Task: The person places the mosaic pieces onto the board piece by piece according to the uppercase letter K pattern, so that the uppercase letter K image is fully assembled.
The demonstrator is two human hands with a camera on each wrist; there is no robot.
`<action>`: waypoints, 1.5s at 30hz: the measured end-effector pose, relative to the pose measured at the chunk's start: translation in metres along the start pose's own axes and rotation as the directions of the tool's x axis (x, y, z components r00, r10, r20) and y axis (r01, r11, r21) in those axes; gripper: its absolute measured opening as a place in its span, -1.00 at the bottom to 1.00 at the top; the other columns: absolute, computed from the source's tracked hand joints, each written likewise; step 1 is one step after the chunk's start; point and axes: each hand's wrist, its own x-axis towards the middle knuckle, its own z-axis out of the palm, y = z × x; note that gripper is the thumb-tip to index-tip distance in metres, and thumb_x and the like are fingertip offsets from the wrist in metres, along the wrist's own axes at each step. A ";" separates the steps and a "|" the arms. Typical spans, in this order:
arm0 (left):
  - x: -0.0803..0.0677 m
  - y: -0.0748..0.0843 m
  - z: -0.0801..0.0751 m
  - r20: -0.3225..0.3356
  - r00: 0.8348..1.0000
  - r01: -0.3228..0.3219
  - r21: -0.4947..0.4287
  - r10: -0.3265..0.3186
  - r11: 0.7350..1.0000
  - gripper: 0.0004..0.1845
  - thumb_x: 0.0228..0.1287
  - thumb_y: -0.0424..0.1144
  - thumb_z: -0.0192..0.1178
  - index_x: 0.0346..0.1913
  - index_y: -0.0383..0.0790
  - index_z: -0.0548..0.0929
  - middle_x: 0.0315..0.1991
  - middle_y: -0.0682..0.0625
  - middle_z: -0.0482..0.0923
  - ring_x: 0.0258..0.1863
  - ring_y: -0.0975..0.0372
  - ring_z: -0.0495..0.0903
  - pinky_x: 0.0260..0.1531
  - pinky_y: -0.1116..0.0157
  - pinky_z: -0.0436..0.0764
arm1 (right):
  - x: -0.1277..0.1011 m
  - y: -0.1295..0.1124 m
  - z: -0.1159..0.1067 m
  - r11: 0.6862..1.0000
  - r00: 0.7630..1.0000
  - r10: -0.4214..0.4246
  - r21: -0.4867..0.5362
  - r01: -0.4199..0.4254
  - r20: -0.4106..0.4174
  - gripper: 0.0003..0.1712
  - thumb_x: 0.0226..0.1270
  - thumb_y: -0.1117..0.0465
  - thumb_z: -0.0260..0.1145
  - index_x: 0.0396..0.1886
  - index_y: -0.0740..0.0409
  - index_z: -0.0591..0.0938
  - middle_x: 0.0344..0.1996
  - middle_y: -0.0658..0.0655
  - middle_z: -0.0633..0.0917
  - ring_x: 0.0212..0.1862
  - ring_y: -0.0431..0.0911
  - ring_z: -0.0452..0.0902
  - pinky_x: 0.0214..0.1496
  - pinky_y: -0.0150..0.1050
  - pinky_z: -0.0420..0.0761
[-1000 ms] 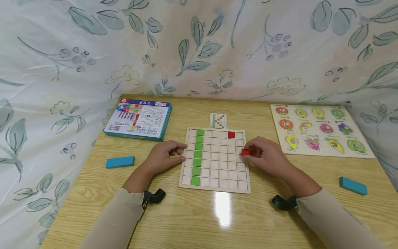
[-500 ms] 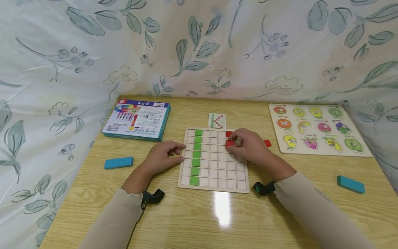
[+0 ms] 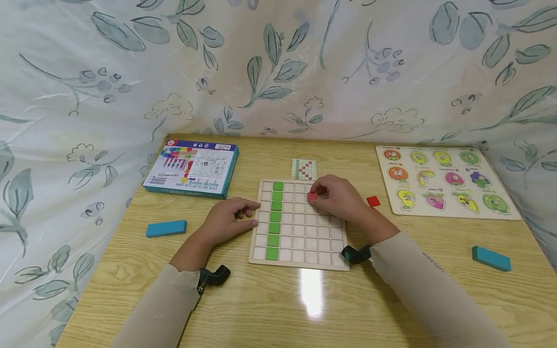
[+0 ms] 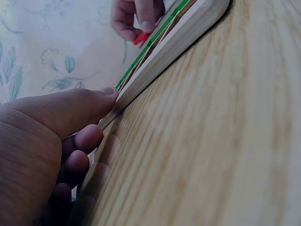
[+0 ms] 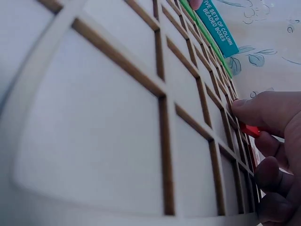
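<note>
Fingers (image 5: 263,113) pinch a red tile (image 5: 250,130) over the white grid board (image 5: 117,127).

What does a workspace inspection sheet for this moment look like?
Surface: wooden table, glare patch near the front edge.
Job's things: grid board with one green tile column; red tile over the board's upper right.
Clutter: spare red tile, pattern card, bead box, fruit puzzle, two blue blocks.
Grippers: left hand rests on the board's left edge; right hand pinches the red tile.
Cables: nothing seen.
Surroundings: leaf-print cloth.
</note>
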 end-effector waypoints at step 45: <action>-0.001 0.002 -0.002 0.000 1.000 -0.011 -0.016 0.011 1.000 -0.58 0.38 -0.12 0.50 0.25 -0.07 0.78 -0.21 0.18 0.62 -0.27 0.22 0.50 -0.16 0.19 0.49 | -0.023 0.003 0.003 0.994 0.999 0.008 0.110 -0.004 -0.042 -0.69 0.36 0.17 0.56 0.07 0.06 0.82 -0.11 0.05 0.70 -0.18 0.00 0.51 -0.11 -0.08 0.53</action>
